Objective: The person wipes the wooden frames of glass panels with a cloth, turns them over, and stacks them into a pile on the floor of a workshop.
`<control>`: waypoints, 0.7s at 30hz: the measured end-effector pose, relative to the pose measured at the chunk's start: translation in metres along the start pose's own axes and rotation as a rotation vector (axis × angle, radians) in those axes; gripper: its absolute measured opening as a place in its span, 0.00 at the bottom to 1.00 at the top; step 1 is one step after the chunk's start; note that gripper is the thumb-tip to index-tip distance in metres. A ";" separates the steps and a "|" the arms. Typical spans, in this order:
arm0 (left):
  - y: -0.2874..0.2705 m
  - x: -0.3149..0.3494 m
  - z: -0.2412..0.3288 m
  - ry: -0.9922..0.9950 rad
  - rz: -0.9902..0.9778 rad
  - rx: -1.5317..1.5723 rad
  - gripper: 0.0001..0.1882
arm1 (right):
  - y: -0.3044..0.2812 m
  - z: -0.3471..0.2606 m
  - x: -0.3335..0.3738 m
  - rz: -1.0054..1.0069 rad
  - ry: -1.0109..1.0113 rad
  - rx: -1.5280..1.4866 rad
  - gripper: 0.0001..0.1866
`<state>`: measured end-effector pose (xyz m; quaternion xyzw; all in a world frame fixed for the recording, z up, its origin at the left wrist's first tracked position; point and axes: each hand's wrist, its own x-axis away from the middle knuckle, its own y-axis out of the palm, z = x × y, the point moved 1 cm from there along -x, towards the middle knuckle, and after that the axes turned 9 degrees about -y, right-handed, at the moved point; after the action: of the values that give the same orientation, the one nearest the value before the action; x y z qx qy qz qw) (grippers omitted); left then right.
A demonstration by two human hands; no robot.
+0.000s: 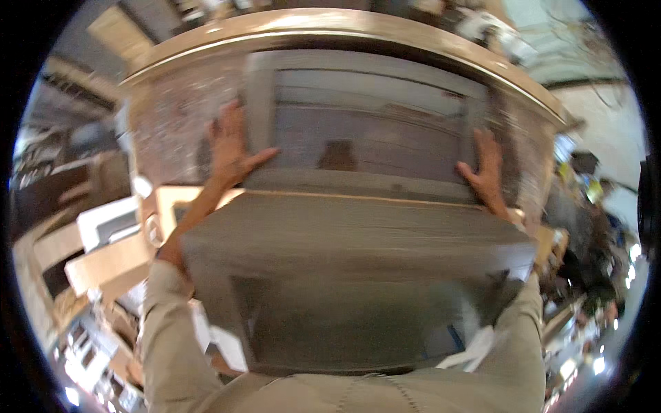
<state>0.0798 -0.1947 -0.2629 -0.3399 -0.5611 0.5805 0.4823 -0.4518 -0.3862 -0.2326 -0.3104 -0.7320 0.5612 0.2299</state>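
A framed panel (372, 180) with a grey-brown border and a dark glossy middle lies across the worn tabletop. My left hand (231, 146) rests at its left side, fingers spread and thumb reaching onto the border. At the opposite side is my right hand (485, 168), fingers stretched out and thumb pointing inward. Both hands touch or nearly touch the panel's edges; blur hides the exact contact. Between my forearms, close to my body, a second grey-brown framed piece (358, 237) with a dark inset stands tilted, its upper edge meeting the near side of the first.
The table (172, 103) has a rough brown top and a raised wooden rim (330, 20) along its far side. Pale wooden pieces (113, 261) are stacked at the left. Cluttered goods (585, 227) fill the right side, beyond the table.
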 end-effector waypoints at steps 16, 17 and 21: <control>-0.009 0.006 0.009 0.079 0.192 0.081 0.56 | 0.007 0.004 -0.002 0.077 -0.051 0.015 0.43; -0.010 0.006 0.010 0.069 0.182 0.079 0.56 | 0.007 0.004 -0.001 0.069 -0.046 0.010 0.42; -0.008 0.005 0.008 0.066 0.185 0.078 0.55 | 0.006 0.005 -0.001 0.053 -0.037 0.002 0.42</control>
<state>0.0721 -0.1928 -0.2536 -0.3900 -0.4882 0.6324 0.4579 -0.4537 -0.3890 -0.2395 -0.3190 -0.7269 0.5737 0.2016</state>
